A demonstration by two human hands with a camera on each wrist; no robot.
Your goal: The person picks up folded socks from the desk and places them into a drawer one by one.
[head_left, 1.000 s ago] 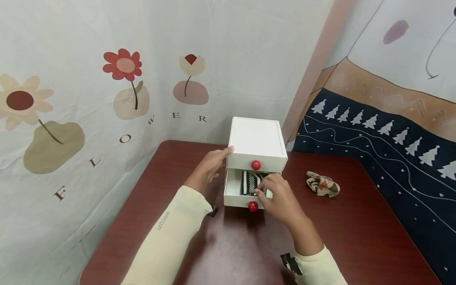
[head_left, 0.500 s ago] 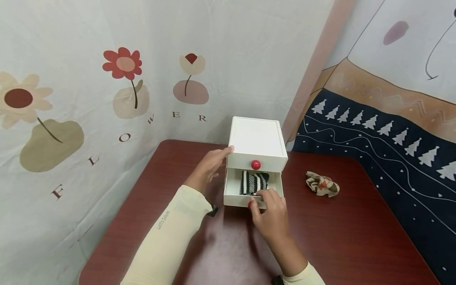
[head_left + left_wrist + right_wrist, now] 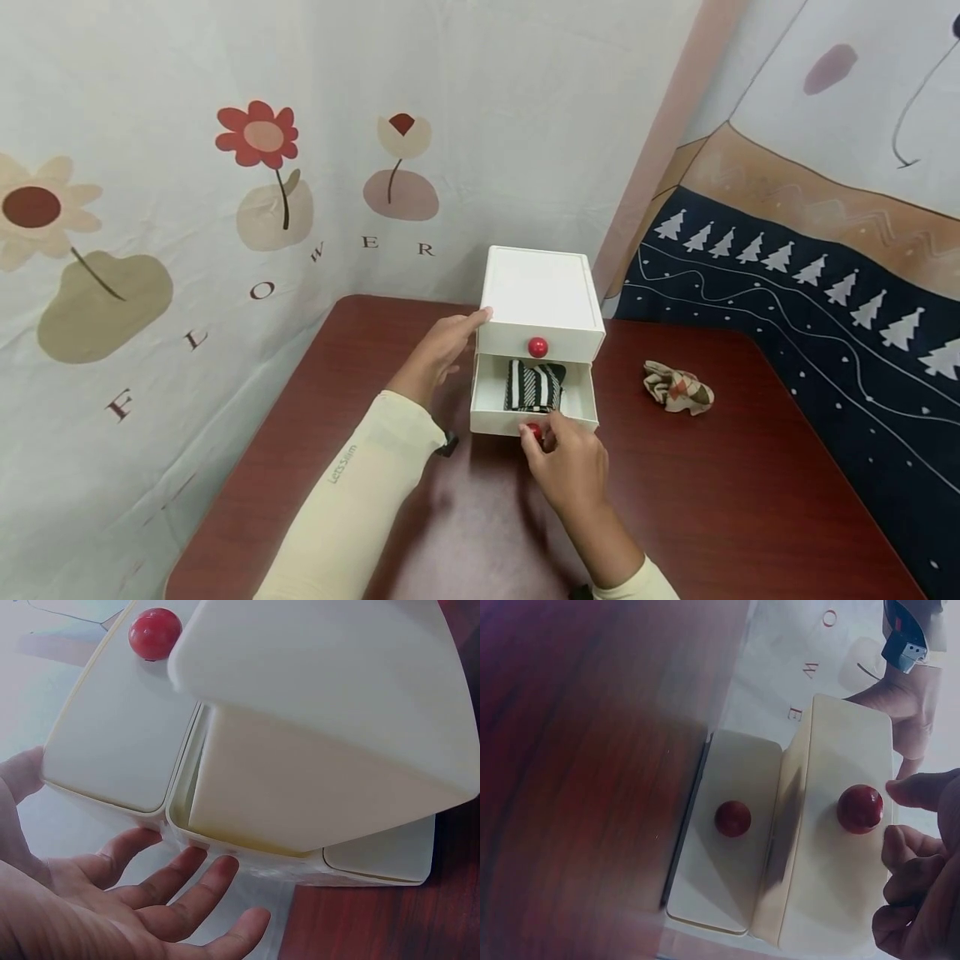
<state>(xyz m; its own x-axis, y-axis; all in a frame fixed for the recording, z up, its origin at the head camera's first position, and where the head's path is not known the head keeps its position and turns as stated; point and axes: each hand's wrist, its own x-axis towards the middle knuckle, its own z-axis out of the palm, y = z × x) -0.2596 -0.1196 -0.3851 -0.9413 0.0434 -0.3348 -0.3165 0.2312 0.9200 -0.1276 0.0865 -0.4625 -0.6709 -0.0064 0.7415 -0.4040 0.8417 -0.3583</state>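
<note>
Flanking the red knob of the pulled-out middle drawer: right hand, fingers bent, narrow gap to thumb. Can't tell if it has hold of the knob. Left hand spread wide, thumb at the front top corner of the white drawer unit, fingers along its left side. Folded black-and-white striped cloth lies inside the middle drawer, toward its left. Top drawer and bottom drawer both pushed in. Crumpled patterned cloth sits on the worktop, right of the unit, well apart.
</note>
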